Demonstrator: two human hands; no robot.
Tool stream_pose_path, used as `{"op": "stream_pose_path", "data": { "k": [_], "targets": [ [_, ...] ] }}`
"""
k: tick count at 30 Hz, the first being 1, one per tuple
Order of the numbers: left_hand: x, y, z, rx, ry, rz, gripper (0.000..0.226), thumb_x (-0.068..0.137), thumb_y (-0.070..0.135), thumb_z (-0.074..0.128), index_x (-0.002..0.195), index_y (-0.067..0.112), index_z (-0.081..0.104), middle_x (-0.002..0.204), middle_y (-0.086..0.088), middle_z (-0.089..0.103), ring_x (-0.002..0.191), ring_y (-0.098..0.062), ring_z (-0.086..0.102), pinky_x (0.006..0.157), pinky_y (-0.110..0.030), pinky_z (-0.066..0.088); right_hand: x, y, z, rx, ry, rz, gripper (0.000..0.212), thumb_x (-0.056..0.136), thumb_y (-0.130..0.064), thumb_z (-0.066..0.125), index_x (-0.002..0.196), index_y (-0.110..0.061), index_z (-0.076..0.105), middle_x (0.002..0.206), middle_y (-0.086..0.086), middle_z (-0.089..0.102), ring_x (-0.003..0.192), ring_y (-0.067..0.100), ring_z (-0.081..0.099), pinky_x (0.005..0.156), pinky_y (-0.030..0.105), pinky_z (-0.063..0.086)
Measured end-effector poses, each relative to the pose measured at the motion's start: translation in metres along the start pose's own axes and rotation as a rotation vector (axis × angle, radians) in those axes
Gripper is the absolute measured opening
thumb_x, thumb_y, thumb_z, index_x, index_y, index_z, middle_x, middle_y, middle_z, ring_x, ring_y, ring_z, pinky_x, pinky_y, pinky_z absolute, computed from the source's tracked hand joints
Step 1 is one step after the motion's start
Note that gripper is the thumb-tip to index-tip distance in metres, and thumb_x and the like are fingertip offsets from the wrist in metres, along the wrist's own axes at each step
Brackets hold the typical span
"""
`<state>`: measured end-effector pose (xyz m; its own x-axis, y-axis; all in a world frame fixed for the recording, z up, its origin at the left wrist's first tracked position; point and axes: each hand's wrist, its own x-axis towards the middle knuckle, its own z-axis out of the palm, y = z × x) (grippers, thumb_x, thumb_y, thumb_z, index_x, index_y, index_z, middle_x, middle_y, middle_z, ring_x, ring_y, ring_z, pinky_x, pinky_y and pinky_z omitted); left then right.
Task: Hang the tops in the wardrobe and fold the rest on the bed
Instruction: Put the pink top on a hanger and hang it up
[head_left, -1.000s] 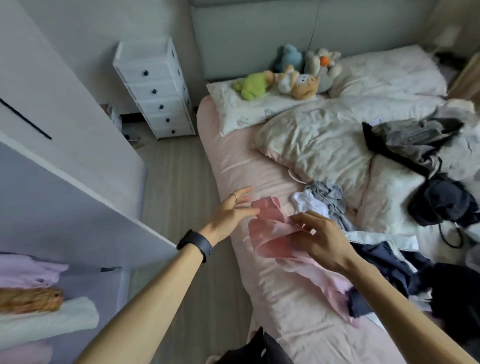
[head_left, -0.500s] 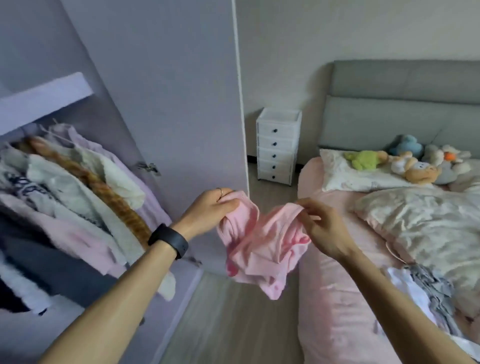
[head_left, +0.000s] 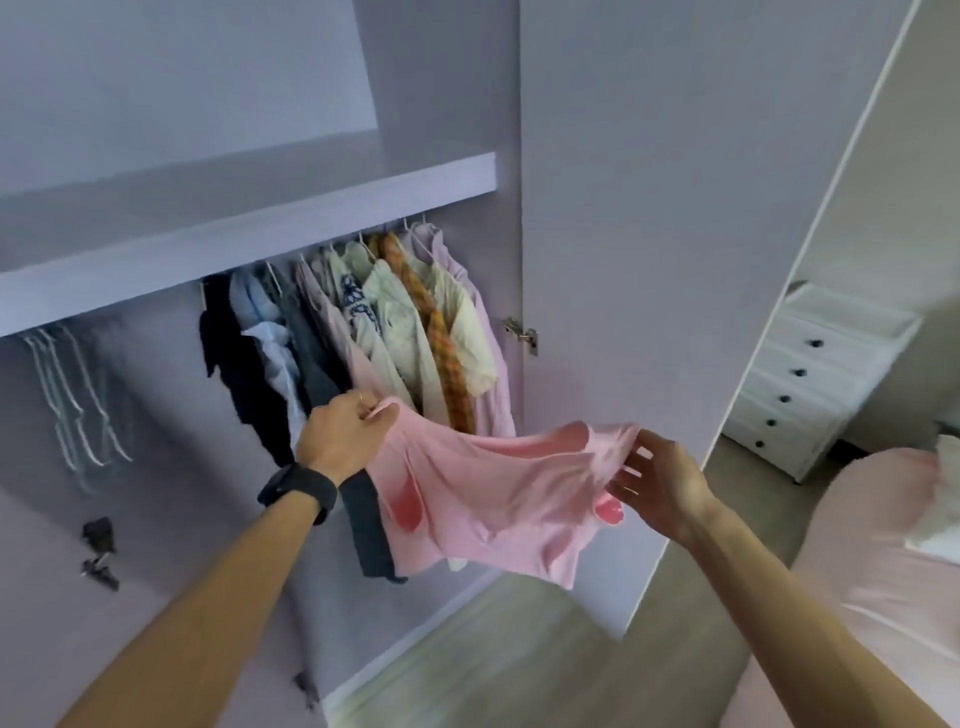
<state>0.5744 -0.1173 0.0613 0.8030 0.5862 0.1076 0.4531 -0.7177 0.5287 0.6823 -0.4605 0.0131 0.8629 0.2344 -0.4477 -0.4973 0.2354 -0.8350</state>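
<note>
Your left hand (head_left: 340, 439) is clenched round one shoulder strap of the pink top (head_left: 483, 493), back of the hand towards you. There is a ring (head_left: 362, 397) on one finger and a dark wristband (head_left: 301, 491) at the wrist. Your right hand (head_left: 660, 483) grasps the opposite shoulder with fingers partly spread and the fabric bunched at the fingertips; cloth partly hides the exact pinch.

The pink top hangs stretched between the two hands. Its neckline sags in the middle and its body droops below both wrists, off the floor (head_left: 519, 649).

Directly beyond the left hand is a row of hung garments (head_left: 395, 322) under the wardrobe shelf (head_left: 260, 244). The dark ones hang just behind that hand. Further out to its left are several bare hangers (head_left: 78, 395) under the same shelf. Behind the right hand stands the open wardrobe door (head_left: 649, 234). To the right of the right hand and lower is the bed (head_left: 883, 571) — pink sheet — and beyond it a white drawer unit (head_left: 821, 384).
</note>
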Motion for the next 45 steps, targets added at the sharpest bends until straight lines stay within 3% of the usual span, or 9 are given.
{"op": "stream_pose_path", "data": {
  "k": [6, 13, 17, 20, 27, 31, 36, 40, 45],
  "targets": [
    [-0.021, -0.045, 0.007, -0.120, -0.005, -0.149, 0.020, 0.100, 0.034, 0.055, 0.116, 0.028, 0.067, 0.111, -0.004, 0.067, 0.094, -0.025, 0.062, 0.077, -0.030, 0.045, 0.040, -0.026, 0.031, -0.118, -0.178, 0.049, 0.013, 0.088, -0.018, 0.059, 0.088, -0.015, 0.071, 0.073, 0.001, 0.065, 0.064, 0.019, 0.059, 0.061, 0.028, 0.045],
    [-0.059, -0.064, 0.014, -0.085, 0.033, -0.414, 0.034, 0.106, 0.033, 0.044, 0.131, 0.021, 0.062, 0.123, -0.012, 0.067, 0.109, -0.032, 0.062, 0.097, -0.035, 0.048, 0.070, -0.008, 0.054, -0.366, -0.305, -0.066, 0.021, 0.090, 0.000, 0.068, 0.106, -0.013, 0.070, 0.110, 0.011, 0.070, 0.104, 0.027, 0.067, 0.077, 0.032, 0.057],
    [-0.079, -0.069, 0.010, 0.010, -0.250, -0.353, 0.035, 0.102, 0.042, 0.052, 0.123, 0.019, 0.067, 0.122, -0.002, 0.065, 0.114, -0.023, 0.059, 0.102, -0.034, 0.043, 0.070, 0.007, 0.072, -0.529, -0.322, -0.125, 0.025, 0.082, -0.004, 0.076, 0.103, -0.018, 0.072, 0.111, 0.007, 0.068, 0.108, 0.029, 0.063, 0.096, 0.043, 0.054],
    [-0.085, -0.057, -0.001, -0.040, -0.537, -0.325, 0.021, 0.094, 0.045, 0.065, 0.111, 0.034, 0.070, 0.115, 0.016, 0.065, 0.111, -0.010, 0.059, 0.092, -0.019, 0.043, 0.058, 0.010, 0.093, -0.682, -0.563, -0.129, 0.027, 0.081, 0.001, 0.072, 0.096, -0.021, 0.073, 0.100, 0.000, 0.068, 0.097, 0.023, 0.063, 0.077, 0.029, 0.051],
    [-0.057, 0.019, 0.000, -0.248, -0.444, 0.011, 0.055, 0.084, 0.051, 0.075, 0.134, 0.038, 0.058, 0.118, 0.020, 0.063, 0.103, 0.007, 0.058, 0.081, -0.004, 0.045, 0.030, -0.006, 0.145, -0.813, -1.018, -0.193, 0.020, 0.091, -0.001, 0.070, 0.104, -0.013, 0.061, 0.097, 0.008, 0.076, 0.089, 0.010, 0.069, 0.081, 0.019, 0.051],
    [-0.040, 0.036, 0.007, -0.069, -0.313, 0.062, 0.032, 0.086, 0.050, 0.072, 0.086, 0.017, 0.072, 0.080, -0.011, 0.066, 0.067, -0.015, 0.055, 0.065, -0.030, 0.045, 0.026, -0.018, 0.155, -0.867, -0.956, -0.393, 0.017, 0.091, -0.010, 0.073, 0.103, -0.013, 0.062, 0.085, -0.001, 0.078, 0.078, 0.010, 0.066, 0.076, 0.018, 0.050],
    [-0.029, 0.044, 0.015, -0.063, -0.118, 0.050, 0.046, 0.083, 0.059, 0.068, 0.060, 0.024, 0.050, 0.054, 0.012, 0.048, 0.052, -0.007, 0.045, 0.053, -0.025, 0.040, 0.033, -0.006, 0.138, -0.841, -0.711, -0.569, 0.030, 0.085, -0.031, 0.081, 0.107, -0.024, 0.062, 0.102, -0.015, 0.071, 0.094, -0.001, 0.066, 0.075, 0.012, 0.050],
    [-0.021, 0.053, 0.012, -0.287, -0.023, 0.033, 0.056, 0.088, 0.046, 0.070, 0.055, 0.023, 0.032, 0.050, 0.012, 0.033, 0.049, -0.007, 0.034, 0.051, -0.017, 0.029, 0.036, 0.029, 0.116, -0.958, -0.580, -0.585, 0.050, 0.078, -0.052, 0.081, 0.117, -0.036, 0.054, 0.114, -0.027, 0.057, 0.101, -0.004, 0.057, 0.070, 0.011, 0.045],
    [-0.022, 0.045, -0.009, -0.554, 0.014, -0.044, 0.037, 0.088, 0.044, 0.072, 0.079, 0.010, 0.063, 0.071, 0.002, 0.060, 0.065, -0.011, 0.053, 0.070, -0.028, 0.046, 0.040, 0.061, 0.124, -1.193, -0.496, -0.626, 0.012, 0.096, -0.051, 0.058, 0.095, -0.039, 0.060, 0.092, -0.020, 0.066, 0.082, 0.003, 0.063, 0.066, 0.018, 0.044]
  ]
}}
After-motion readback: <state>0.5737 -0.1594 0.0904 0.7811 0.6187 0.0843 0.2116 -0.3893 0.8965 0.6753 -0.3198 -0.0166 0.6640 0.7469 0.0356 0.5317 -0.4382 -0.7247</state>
